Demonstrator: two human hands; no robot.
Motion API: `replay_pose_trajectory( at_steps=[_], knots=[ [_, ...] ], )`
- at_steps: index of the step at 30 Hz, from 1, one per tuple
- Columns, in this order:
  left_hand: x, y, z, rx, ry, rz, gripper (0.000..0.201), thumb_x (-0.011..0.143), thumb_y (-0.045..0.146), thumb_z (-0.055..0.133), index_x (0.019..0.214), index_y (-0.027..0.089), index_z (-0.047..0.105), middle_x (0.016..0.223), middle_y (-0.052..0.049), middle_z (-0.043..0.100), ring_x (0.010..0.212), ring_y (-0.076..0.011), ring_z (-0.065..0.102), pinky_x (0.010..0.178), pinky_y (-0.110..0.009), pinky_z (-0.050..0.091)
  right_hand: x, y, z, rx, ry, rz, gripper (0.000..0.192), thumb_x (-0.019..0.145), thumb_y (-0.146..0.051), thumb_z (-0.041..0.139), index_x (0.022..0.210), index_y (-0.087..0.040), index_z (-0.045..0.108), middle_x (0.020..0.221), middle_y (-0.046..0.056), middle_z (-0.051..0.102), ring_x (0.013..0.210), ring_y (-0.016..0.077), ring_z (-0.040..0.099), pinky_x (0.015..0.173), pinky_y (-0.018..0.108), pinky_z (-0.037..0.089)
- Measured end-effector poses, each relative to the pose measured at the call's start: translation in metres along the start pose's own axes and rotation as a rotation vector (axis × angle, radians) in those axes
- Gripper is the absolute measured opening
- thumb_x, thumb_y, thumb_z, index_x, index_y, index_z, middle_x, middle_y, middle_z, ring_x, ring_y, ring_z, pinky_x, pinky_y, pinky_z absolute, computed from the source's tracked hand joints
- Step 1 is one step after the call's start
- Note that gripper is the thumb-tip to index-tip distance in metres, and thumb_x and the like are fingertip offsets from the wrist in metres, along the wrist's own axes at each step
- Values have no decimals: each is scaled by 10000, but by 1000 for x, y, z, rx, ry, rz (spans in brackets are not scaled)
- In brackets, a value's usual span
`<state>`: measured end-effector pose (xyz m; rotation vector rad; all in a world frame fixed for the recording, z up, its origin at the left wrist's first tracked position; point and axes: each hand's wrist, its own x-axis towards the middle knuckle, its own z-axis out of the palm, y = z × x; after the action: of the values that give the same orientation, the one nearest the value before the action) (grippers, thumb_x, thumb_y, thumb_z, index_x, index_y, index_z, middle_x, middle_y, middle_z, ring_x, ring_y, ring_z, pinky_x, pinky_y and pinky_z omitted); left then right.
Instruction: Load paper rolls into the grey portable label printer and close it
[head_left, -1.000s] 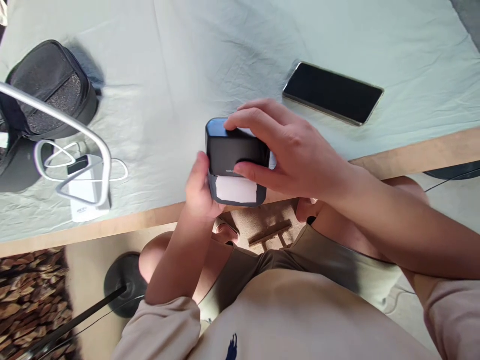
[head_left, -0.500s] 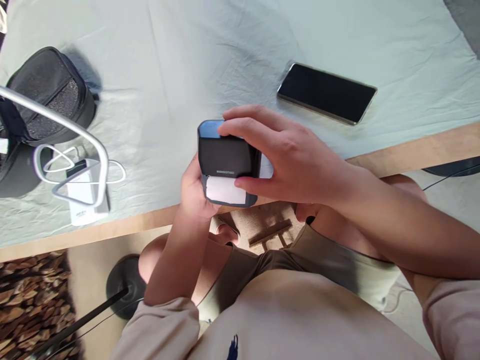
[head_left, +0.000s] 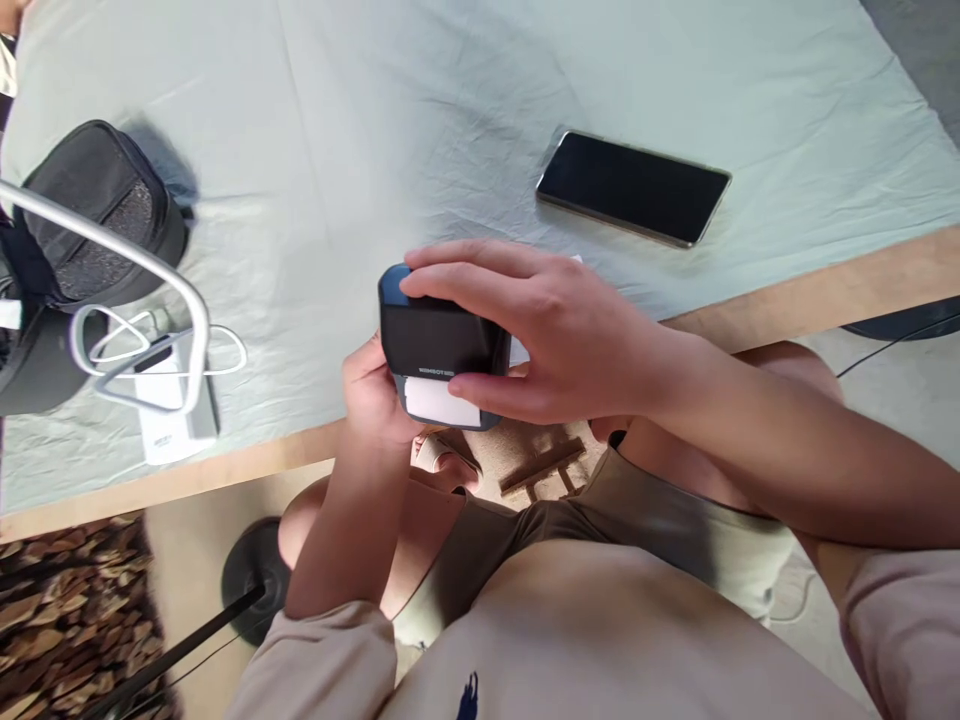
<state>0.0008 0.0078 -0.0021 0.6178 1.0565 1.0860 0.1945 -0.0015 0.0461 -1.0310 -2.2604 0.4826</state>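
A small black label printer point(head_left: 442, 335) with a blue top corner and a white label roll point(head_left: 442, 402) showing at its near end is held above the table's front edge. My left hand point(head_left: 375, 395) is closed around its left side and underside, most of its fingers hidden beneath. Over the right part lies my right hand point(head_left: 536, 330), fingertips on the blue edge and thumb against the white roll, gripping the printer between them. Some white paper point(head_left: 519, 350) shows partly behind my right hand.
A smartphone point(head_left: 634, 188) with a dark screen lies on the cloth-covered table point(head_left: 345, 130), beyond my right hand. At left are an open black case point(head_left: 105, 215), a white power bank point(head_left: 171, 410) with a coiled cable, and a pale curved tube point(head_left: 112, 240) crossing above them.
The printer and both hands have shifted slightly left and nearer to me. My grip looks the same. The whole view has also moved a little.
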Motion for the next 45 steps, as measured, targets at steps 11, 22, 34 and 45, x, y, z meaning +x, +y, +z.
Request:
replay_pose_trajectory(
  at_steps=[11,22,34,45],
  knots=[
    [-9,-1,17,-88,-246,42,483,937,643,578,1139,240,751,1326,-52,713,1458,-292,511,1179,-419,516,6,-1,0,-186,289,232,389,884,-505,641,1174,-246,634,1018,40,688,922,155,638,879,320,542],
    [-5,-6,8,12,-188,59,444,952,587,594,1159,225,746,1249,-51,747,1388,-312,579,1052,-379,594,13,-2,-4,-245,-13,381,231,977,-254,411,1073,-246,620,1005,-21,731,795,100,623,668,264,350],
    [-4,-10,5,27,-209,25,387,934,509,657,1162,206,734,1124,-50,785,1146,-265,732,878,-319,651,11,-15,-18,-204,-121,463,384,827,-254,550,1195,-320,641,897,-4,728,771,161,650,612,267,294],
    [1,-4,10,-65,-107,-8,347,1005,474,517,1097,233,749,1115,-3,788,1272,-248,667,913,-295,630,9,67,-26,886,474,632,255,773,-330,694,941,-229,532,866,-4,573,737,99,587,593,245,521]
  ],
)
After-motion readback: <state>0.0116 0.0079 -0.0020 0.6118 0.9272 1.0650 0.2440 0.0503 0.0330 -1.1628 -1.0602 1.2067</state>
